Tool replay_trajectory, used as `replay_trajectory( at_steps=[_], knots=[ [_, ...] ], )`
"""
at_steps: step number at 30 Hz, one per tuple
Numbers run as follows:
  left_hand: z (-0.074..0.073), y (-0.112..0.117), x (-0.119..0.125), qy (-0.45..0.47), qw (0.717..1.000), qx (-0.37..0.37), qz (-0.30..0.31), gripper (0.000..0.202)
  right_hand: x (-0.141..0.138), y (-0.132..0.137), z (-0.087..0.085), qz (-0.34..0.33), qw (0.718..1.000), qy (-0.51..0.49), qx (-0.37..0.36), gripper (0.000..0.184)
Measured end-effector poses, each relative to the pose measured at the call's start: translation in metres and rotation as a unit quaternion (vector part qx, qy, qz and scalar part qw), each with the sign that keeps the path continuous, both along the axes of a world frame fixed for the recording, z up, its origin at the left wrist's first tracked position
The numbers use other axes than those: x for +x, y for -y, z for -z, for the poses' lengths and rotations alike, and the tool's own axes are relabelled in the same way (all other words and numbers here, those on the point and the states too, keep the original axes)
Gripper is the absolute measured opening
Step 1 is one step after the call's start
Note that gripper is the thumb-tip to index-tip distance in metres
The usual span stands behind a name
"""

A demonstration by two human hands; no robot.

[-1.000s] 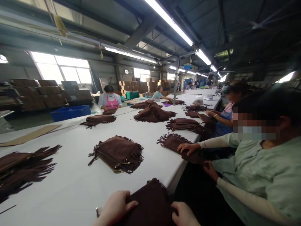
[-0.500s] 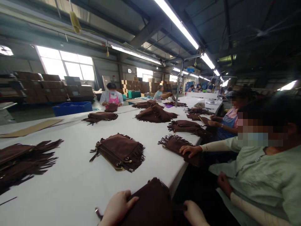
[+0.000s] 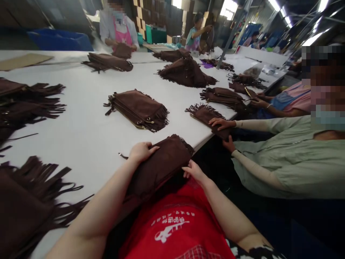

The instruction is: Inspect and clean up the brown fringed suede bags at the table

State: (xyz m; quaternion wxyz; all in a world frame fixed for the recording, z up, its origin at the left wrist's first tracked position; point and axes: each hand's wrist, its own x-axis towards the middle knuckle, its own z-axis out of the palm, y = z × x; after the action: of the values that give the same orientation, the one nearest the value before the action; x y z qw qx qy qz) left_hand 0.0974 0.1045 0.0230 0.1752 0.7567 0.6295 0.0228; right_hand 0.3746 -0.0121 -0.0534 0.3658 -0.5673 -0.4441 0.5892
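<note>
Brown bag is slanting lengthwise, fringed end pointing far right. It is lying between left hand, clamping its far edge, and right hand, grip unclear.

Clock positions are read from the held pouch. A bare lane of bench opens toward 10 o'clock; a narrower one runs toward 1, ending at a fringed pile. Obstacles: pouch stack, 11 o'clock; co-worker's hand on a fringed pouch, 2 o'clock; fringed bundle, between 8 and 9.
</note>
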Motion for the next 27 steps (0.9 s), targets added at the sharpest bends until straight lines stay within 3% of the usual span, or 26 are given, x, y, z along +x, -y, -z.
replay_trajectory(
  at_steps=[3,7,13,17,20,23,27],
  knots=[
    [0.000,0.003,-0.001,0.009,1.000,0.007,-0.004,0.064,-0.019,0.002,0.011,-0.011,0.997,0.019,-0.076,0.018],
    [0.002,0.001,-0.002,0.011,1.000,0.007,-0.006,0.065,0.003,0.007,0.028,0.015,0.983,0.138,-0.117,0.005],
    [0.004,0.001,-0.001,0.018,1.000,0.001,-0.004,0.066,0.064,0.019,0.040,0.055,0.962,0.232,-0.132,0.019],
    [0.004,0.002,-0.001,0.019,1.000,0.001,-0.009,0.066,0.089,0.021,0.040,0.059,0.950,0.285,-0.118,0.028],
    [0.003,0.002,0.000,0.013,1.000,0.004,-0.012,0.064,0.093,0.019,0.038,-0.003,0.929,0.362,-0.077,0.033],
    [0.000,0.003,0.001,0.008,1.000,0.007,-0.008,0.062,0.089,0.014,0.035,-0.082,0.873,0.479,-0.038,0.044],
    [-0.002,0.004,0.002,-0.008,1.000,0.003,-0.007,0.061,0.087,0.002,0.026,-0.048,0.857,0.513,-0.037,0.042]
  ],
)
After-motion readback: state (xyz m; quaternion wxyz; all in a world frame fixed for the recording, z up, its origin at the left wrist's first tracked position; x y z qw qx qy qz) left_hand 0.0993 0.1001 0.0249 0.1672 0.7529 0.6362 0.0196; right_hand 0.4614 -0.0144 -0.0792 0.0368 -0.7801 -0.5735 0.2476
